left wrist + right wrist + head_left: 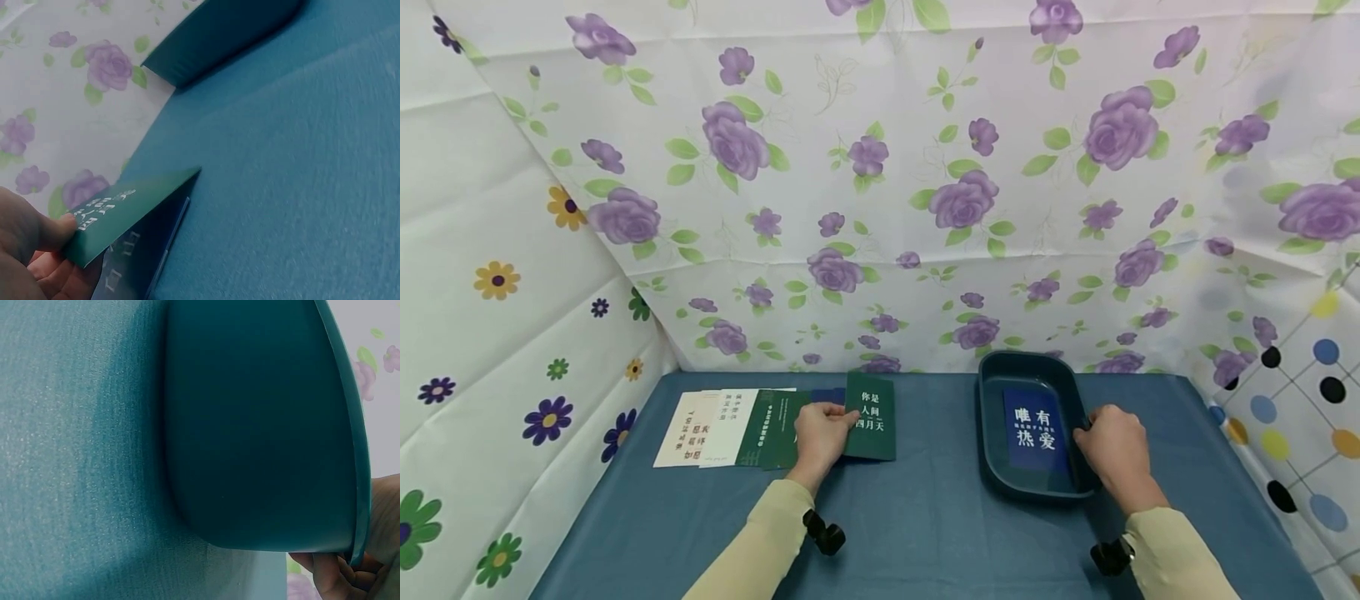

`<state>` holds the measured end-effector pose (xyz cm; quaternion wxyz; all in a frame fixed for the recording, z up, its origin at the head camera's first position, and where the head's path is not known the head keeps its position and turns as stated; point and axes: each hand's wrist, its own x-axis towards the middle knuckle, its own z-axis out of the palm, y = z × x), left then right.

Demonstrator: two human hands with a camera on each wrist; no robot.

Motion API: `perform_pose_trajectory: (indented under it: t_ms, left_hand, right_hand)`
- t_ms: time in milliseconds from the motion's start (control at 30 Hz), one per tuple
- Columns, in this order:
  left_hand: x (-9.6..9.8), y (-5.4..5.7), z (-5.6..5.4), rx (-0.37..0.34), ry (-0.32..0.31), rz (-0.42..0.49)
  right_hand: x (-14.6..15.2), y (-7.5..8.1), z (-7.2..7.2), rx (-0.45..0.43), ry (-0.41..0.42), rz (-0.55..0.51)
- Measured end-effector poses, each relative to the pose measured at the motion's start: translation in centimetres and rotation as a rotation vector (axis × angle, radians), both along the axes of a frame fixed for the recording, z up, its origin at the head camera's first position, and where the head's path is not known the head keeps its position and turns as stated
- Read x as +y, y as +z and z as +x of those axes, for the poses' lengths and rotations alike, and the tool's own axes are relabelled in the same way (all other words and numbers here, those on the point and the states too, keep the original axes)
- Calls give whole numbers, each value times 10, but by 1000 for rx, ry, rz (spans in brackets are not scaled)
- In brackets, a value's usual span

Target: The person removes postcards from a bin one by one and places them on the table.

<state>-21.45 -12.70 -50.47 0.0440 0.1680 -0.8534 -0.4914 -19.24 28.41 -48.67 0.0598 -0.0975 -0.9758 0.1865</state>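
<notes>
My left hand [822, 433] pinches a dark green card [876, 442] with white lettering between thumb and fingers. In the left wrist view the card [134, 212] is tilted, one edge raised over a blue card [137, 262] beneath it. To the left lies an overlapping row of cards: cream [679, 429], white [724, 433] and green [775, 429]. My right hand [1116, 450] grips the right rim of a dark teal tray [987, 454]; its fingers curl at the rim [361, 487] in the right wrist view. Inside the tray a blue card [1037, 454] lies face up.
A blue cloth [925, 525] covers the table. Behind it hangs a white curtain with purple roses [962, 200]. More patterned cloth stands on the left [497, 417] and right [1300, 450] sides. Each wrist carries a small black camera [826, 533].
</notes>
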Motion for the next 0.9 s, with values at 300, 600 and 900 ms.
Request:
perform_pose_trajectory:
  t_ms: [300,600,900]
  left_hand:
    - [-4,-12,-1,1,-13,-91]
    - [-6,-20,-2,8,-15,-135]
    - [-7,-23,-1,7,-32,-158]
  right_hand:
    - [0,0,-1,5,-5,2]
    - [0,0,-1,12,-3,5]
    - [1,-3,-1,4,-7,6]
